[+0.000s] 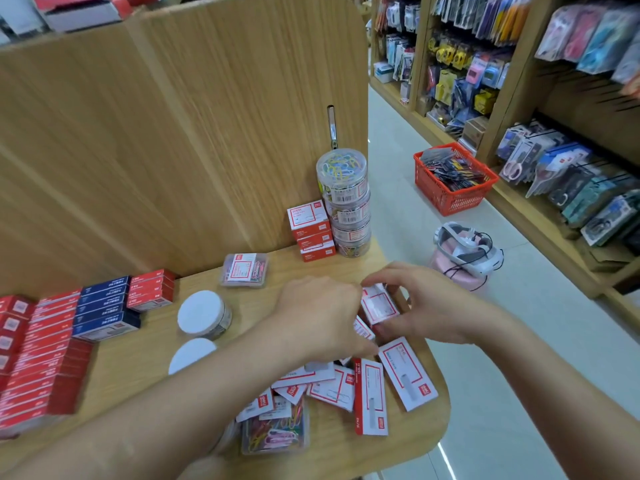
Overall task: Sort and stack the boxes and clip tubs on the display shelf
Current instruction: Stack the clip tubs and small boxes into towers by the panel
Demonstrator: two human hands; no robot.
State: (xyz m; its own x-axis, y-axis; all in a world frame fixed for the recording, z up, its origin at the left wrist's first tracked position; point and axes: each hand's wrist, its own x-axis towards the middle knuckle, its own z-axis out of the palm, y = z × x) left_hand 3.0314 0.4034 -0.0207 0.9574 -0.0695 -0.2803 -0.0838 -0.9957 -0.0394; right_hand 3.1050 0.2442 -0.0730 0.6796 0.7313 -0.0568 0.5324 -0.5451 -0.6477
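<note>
The right hand (pixel 427 306) pinches a small box (pixel 379 304) and the left hand (pixel 320 311) curls its fingers against the box's left side, just over the right end of the display shelf (pixel 408 441). The box is white with a red-framed label facing up. Its print is too blurred to read, and its long axis slants away. Loose boxes (pixel 367 393) lie below, and stacked clip tubs (pixel 344 202) stand behind.

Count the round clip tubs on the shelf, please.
6. Four are stacked in a tower at the back; a white-topped tub and a second one sit nearer, to the left. Others may be hidden.
</note>
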